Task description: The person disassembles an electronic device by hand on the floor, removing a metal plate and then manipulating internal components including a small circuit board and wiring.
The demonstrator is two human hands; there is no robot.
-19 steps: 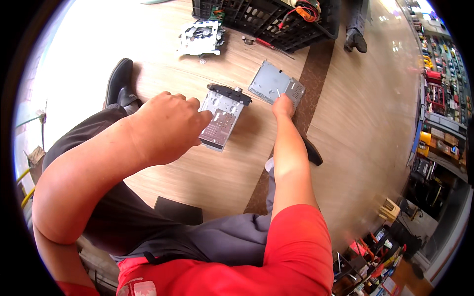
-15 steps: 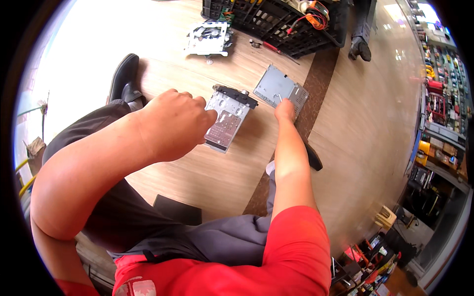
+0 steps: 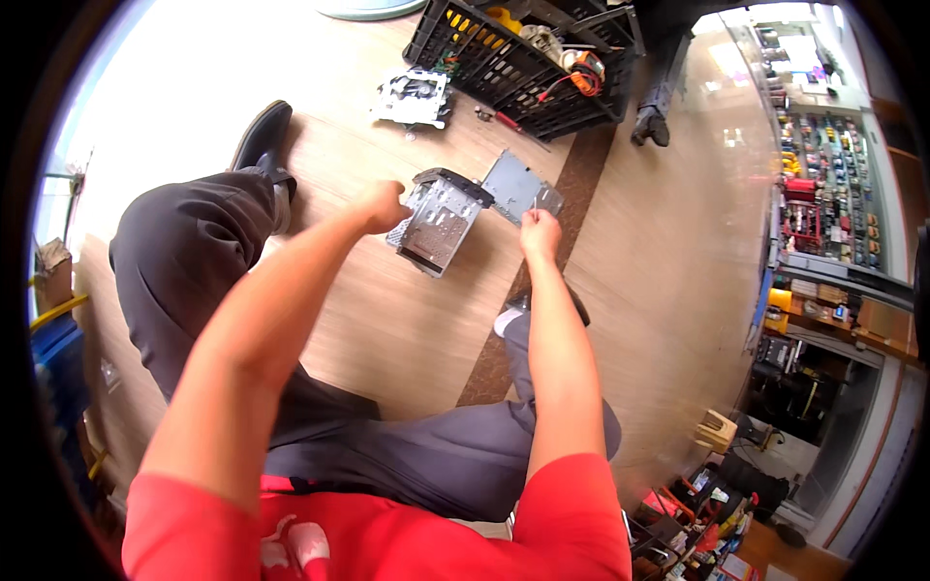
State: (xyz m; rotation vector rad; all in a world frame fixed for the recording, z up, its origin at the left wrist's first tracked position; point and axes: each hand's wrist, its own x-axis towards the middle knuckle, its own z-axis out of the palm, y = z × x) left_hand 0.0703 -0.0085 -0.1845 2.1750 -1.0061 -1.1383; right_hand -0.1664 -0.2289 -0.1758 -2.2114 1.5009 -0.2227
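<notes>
Now the metal unit (image 3: pixel 442 232) looks tipped for access, left hand (image 3: pixel 381 206) at ten o'clock, grip unclear, right hand (image 3: pixel 540 234) pinching a thin rod (image 3: pixel 535 202).

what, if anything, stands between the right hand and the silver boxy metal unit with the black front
Nothing visible does: between the right hand and the silver boxy metal unit, pale wood-grain floor shows. The flat grey metal plate lies farther out, beside that path.

Left hand (image 3: pixel 382 206) lower; arm (image 3: pixel 281 302) straighter
</notes>
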